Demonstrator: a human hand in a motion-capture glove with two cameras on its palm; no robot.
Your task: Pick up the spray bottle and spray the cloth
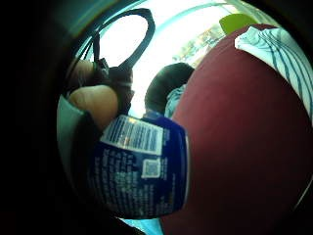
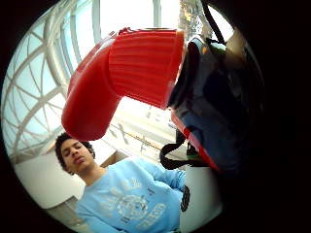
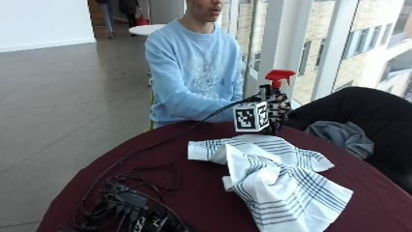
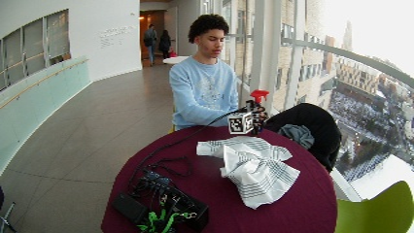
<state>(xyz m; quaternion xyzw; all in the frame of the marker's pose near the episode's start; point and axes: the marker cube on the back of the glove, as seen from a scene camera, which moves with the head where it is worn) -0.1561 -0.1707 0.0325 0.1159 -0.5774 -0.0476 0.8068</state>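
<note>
Spray bottle held upright in the gloved right hand, above the table's far edge.

Fingers are wrapped round the blue body below the red trigger head; rigid, probably smooth plastic, best gripped at the neck. The soft striped cloth lies crumpled at 6 o'clock of the bottle on the maroon round table, in a glazed hall.

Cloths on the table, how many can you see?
1. A white cloth with dark stripes lies crumpled on the maroon table, in front of the gloved right hand holding the spray bottle. A grey garment lies on the black chair beside it.
</note>
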